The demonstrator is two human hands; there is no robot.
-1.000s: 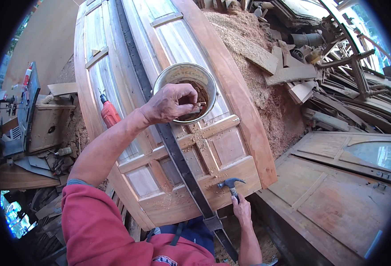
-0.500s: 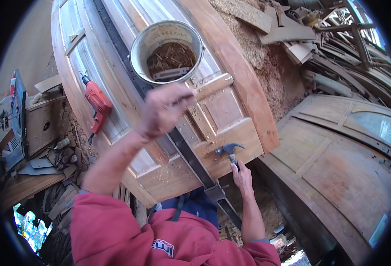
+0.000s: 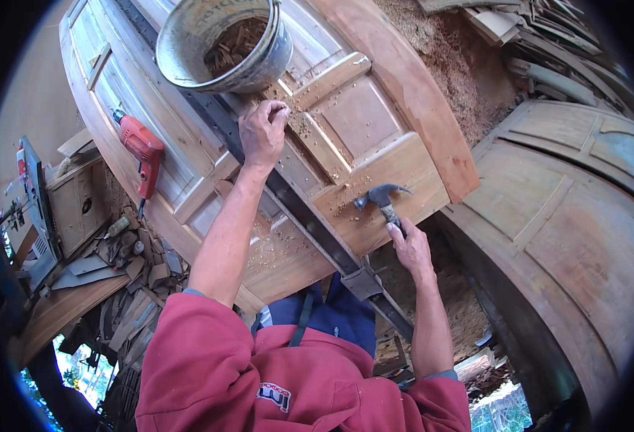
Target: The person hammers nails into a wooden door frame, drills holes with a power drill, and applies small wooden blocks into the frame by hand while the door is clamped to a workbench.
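Observation:
My right hand (image 3: 412,248) is closed round the handle of a claw hammer (image 3: 380,197), whose head rests over the end of a panelled wooden door (image 3: 396,173). My left hand (image 3: 263,133) is just below a metal bucket (image 3: 259,61), its fingertips pinched together; whatever they hold, if anything, is too small to make out. Wood chips (image 3: 236,49) lie inside the bucket, which stands on the door. A long dark metal bar clamp (image 3: 295,216) runs along the door, passing under my left forearm. Sawdust crumbs are scattered over the panels.
A red power drill (image 3: 143,153) lies on the door to the left. Another panelled door (image 3: 547,237) is at the right. Offcuts (image 3: 141,288) are heaped on the left, and more scrap boards (image 3: 500,25) pile up at the far right beside sawdust.
My left hand has moved down from the bucket's near rim. The view has shifted, so the bucket appears higher and further left. My right hand still grips the hammer.

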